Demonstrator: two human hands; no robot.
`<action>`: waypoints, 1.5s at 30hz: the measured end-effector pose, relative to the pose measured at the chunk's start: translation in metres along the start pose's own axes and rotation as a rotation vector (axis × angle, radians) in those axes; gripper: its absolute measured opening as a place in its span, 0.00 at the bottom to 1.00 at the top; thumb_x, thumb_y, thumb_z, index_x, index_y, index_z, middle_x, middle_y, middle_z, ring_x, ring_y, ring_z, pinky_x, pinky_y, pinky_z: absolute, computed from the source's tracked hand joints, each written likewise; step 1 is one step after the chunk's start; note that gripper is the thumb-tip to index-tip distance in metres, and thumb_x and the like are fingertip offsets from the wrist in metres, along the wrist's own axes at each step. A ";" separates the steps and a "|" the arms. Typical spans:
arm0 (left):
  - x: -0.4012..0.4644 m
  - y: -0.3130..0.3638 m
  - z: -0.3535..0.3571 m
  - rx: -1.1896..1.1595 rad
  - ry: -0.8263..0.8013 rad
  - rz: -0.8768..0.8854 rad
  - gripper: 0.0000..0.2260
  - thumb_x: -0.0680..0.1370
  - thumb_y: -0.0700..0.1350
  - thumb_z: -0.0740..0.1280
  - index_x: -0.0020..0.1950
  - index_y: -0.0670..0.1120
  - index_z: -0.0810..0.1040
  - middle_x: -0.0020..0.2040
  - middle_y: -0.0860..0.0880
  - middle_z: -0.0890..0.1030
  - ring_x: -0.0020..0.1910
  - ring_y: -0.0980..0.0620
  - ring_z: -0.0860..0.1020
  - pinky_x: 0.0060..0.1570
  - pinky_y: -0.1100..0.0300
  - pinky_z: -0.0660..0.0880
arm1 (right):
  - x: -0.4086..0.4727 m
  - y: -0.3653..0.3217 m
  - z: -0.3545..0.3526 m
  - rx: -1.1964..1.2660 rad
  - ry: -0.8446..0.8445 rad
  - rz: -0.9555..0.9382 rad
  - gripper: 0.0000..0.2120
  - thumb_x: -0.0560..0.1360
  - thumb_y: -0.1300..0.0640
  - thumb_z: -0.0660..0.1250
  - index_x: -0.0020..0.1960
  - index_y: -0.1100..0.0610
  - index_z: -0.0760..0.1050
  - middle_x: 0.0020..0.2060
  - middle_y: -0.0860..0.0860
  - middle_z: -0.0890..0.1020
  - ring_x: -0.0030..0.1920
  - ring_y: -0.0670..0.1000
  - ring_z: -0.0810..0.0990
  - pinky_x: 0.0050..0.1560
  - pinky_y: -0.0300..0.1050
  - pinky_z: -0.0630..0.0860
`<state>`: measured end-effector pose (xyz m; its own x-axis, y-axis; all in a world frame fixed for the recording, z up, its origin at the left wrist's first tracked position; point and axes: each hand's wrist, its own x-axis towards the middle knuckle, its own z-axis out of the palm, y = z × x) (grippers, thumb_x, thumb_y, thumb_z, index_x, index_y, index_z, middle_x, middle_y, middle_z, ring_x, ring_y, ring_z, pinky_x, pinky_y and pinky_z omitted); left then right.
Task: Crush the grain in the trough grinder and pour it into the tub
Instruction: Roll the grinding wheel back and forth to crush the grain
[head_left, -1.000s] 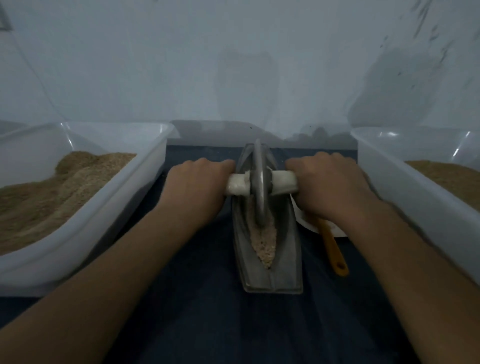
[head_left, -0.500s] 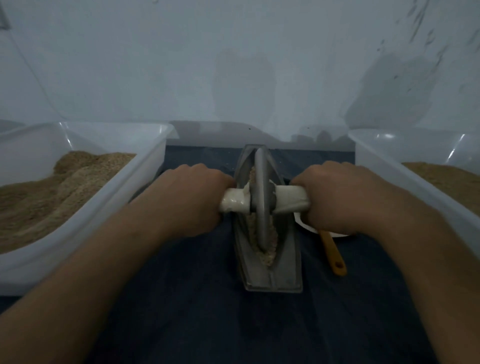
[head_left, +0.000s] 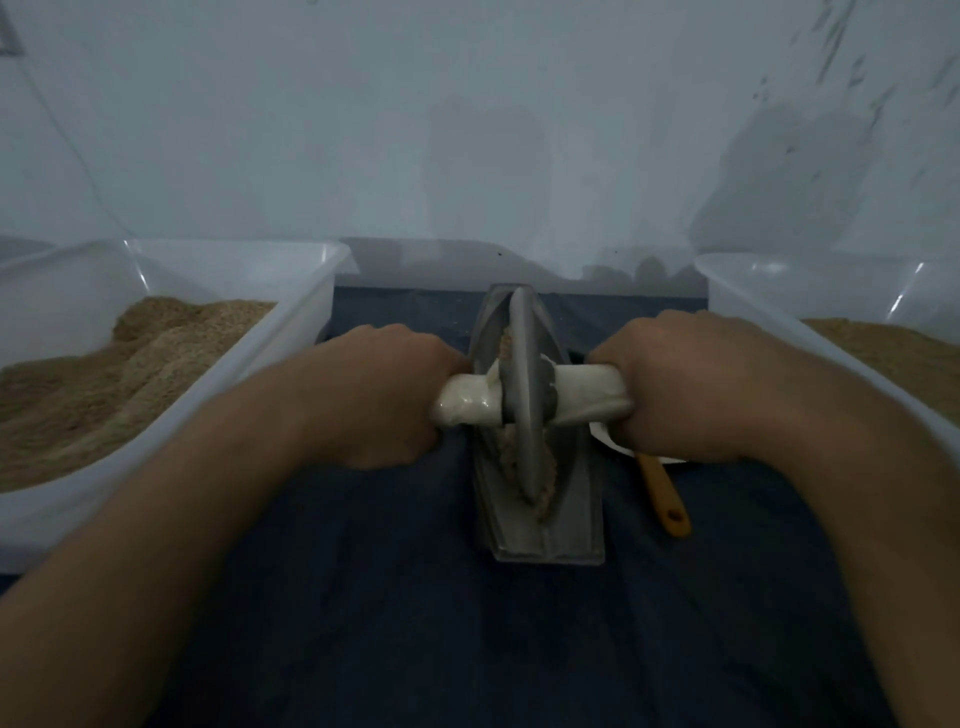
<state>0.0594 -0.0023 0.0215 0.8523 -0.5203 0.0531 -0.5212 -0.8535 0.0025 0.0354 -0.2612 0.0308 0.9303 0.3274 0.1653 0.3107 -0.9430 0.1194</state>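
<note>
A grey metal trough grinder (head_left: 576, 525) lies lengthwise on a dark blue cloth in the middle. Its grey wheel (head_left: 523, 395) stands upright in the trough, over tan crushed grain (head_left: 543, 493). A white axle handle (head_left: 467, 405) runs through the wheel. My left hand (head_left: 374, 395) grips the left end of the handle and my right hand (head_left: 691, 384) grips the right end. A clear tub (head_left: 291, 322) of tan grain stands at the left, another clear tub (head_left: 748, 291) with grain at the right.
A white dish (head_left: 610, 441) with a yellow-handled utensil (head_left: 665, 499) lies just right of the grinder, partly under my right hand. A pale wall closes the back. Dark blue cloth (head_left: 467, 649) covers the surface towards me.
Both hands have pulled the wheel along the trough towards me, from the far end to about the middle. Grain now shows beyond the wheel too.
</note>
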 end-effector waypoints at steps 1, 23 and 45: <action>0.001 0.000 0.000 0.000 0.002 -0.002 0.12 0.73 0.49 0.72 0.47 0.64 0.72 0.41 0.60 0.77 0.44 0.53 0.79 0.42 0.55 0.73 | 0.000 0.000 0.001 0.006 -0.002 0.006 0.09 0.66 0.52 0.73 0.34 0.44 0.73 0.29 0.43 0.77 0.31 0.44 0.76 0.30 0.43 0.72; 0.018 -0.002 0.016 0.018 0.167 -0.167 0.09 0.75 0.51 0.70 0.49 0.60 0.70 0.46 0.54 0.79 0.45 0.48 0.79 0.44 0.52 0.75 | 0.025 -0.001 0.016 -0.075 0.104 0.091 0.09 0.68 0.53 0.69 0.36 0.46 0.69 0.34 0.44 0.74 0.33 0.47 0.72 0.33 0.43 0.64; 0.035 -0.008 0.034 0.235 0.533 -0.158 0.14 0.75 0.49 0.70 0.47 0.54 0.64 0.45 0.51 0.74 0.48 0.44 0.77 0.40 0.53 0.65 | 0.048 -0.001 0.039 -0.049 0.241 0.282 0.07 0.74 0.55 0.67 0.44 0.48 0.69 0.37 0.47 0.73 0.36 0.52 0.69 0.38 0.46 0.63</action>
<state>0.0945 -0.0147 -0.0110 0.7472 -0.3520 0.5637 -0.3146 -0.9345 -0.1665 0.0875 -0.2467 0.0003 0.9035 0.0658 0.4235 0.0340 -0.9960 0.0823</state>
